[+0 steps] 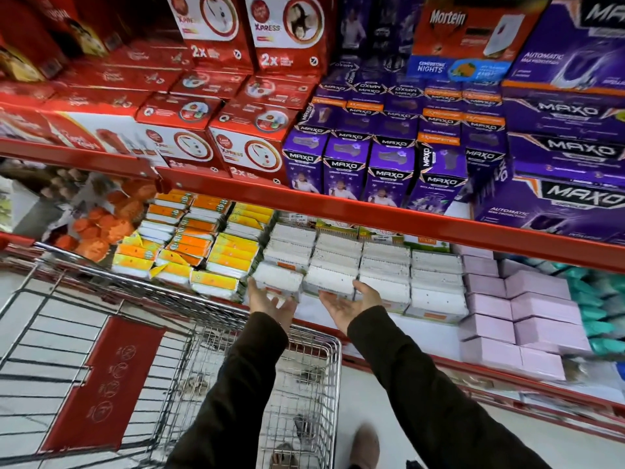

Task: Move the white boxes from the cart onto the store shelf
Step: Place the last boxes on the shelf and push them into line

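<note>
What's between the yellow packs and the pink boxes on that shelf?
Stacks of white boxes fill the stretch between the yellow packs and the pink boxes, in the head view.

One head-worn wide-angle camera gives the only view, looking forward and steeply down from standing height. It faces a red store shelf (338,211) at close range, its tiers bowing with lens distortion toward the edges. A wire cart (257,377) fills the lower left, directly beneath the lens. The far corners are smeared, perhaps by motion blur, so detail there is unreliable.
</note>
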The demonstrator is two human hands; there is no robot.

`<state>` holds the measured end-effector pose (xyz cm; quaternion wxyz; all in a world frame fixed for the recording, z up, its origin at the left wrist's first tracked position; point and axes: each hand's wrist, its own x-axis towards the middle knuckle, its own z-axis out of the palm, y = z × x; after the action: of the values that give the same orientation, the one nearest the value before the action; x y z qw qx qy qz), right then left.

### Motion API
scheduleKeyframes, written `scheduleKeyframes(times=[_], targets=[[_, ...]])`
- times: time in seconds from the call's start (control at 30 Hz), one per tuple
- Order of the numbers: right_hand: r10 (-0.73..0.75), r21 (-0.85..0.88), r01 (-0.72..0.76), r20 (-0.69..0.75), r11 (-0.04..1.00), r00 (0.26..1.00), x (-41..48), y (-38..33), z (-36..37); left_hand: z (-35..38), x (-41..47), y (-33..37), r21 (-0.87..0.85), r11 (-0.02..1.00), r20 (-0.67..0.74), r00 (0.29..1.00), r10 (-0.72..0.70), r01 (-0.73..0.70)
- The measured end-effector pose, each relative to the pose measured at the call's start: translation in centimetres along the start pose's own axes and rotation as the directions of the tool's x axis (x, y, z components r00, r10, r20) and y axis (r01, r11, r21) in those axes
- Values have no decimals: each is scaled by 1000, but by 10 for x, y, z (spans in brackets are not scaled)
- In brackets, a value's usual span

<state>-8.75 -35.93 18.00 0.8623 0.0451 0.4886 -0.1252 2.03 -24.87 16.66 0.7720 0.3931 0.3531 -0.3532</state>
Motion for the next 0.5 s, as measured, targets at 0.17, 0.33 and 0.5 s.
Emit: scheduleKeyframes(times=[0.17, 0.33, 0.5], targets=[[-14, 27, 14, -10, 1000, 1000, 3, 3, 5, 14, 10, 5, 100, 995, 31, 999, -12, 9], [-19, -66, 19, -5, 998, 1000, -2, 1, 3, 15, 11, 8, 242, 970, 72, 997, -40, 22], [-235, -696, 179, 15, 696, 972, -21, -3, 1, 17, -6, 1, 751, 626, 32, 958, 284, -211]])
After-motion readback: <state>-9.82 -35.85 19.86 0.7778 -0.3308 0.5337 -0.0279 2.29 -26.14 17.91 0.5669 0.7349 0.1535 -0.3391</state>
